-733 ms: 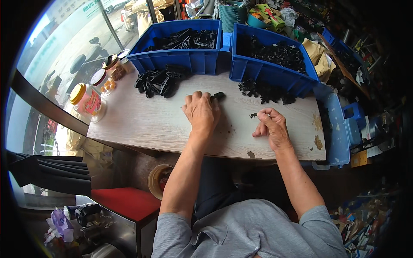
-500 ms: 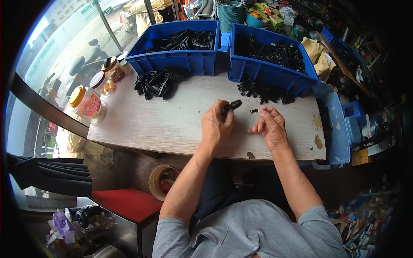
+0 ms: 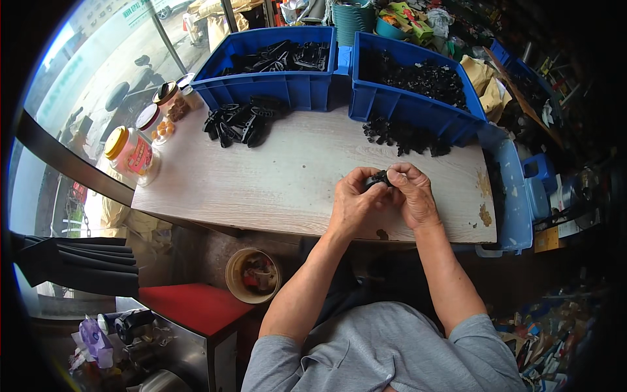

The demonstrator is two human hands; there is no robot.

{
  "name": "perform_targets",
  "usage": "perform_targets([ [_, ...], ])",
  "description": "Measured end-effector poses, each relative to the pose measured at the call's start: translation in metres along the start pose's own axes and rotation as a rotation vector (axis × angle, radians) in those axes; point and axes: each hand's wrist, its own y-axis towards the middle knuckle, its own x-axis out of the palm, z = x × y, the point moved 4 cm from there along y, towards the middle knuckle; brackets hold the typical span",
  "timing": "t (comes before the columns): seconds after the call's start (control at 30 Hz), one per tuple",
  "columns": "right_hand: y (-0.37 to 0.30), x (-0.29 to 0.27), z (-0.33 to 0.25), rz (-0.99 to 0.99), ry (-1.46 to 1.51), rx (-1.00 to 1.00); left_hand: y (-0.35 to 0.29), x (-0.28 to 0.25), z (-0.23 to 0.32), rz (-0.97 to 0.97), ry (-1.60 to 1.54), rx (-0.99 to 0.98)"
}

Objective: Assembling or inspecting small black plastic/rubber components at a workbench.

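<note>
Over the right front of the table, my left hand (image 3: 356,198) is closed around a black elongated plastic part (image 3: 374,179). My right hand (image 3: 415,195) meets it there, thumb and fingers pinched against the part's right end. The small black piece that the right hand carried is now hidden among the fingers. Beyond my hands lies a loose heap of small black pieces (image 3: 408,137), in front of the right blue bin (image 3: 418,104). Farther left, a pile of longer black plastic parts (image 3: 241,123) rests before the left blue bin (image 3: 268,91).
Both bins hold many black parts. Jars, one a yellow-lidded jar (image 3: 136,155), line the left edge of the pale wooden table (image 3: 261,176). A bucket (image 3: 235,294) stands on the floor below, beside a red-topped cabinet (image 3: 189,307). A light blue crate (image 3: 516,196) borders the table's right end.
My left hand has moved right with the black elongated part and turned it toward my right hand. The hands, apart before, now meet at the part.
</note>
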Motion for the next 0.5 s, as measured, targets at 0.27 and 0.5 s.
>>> perform_targets([
  [0.27, 0.001, -0.001, -0.001, -0.007, -0.054, 0.050, -0.001, 0.000, 0.006, 0.112, -0.041, -0.109],
  [0.5, -0.004, 0.016, -0.016, 0.037, -0.390, 0.093, -0.002, -0.002, 0.004, 0.195, -0.084, -0.039],
])
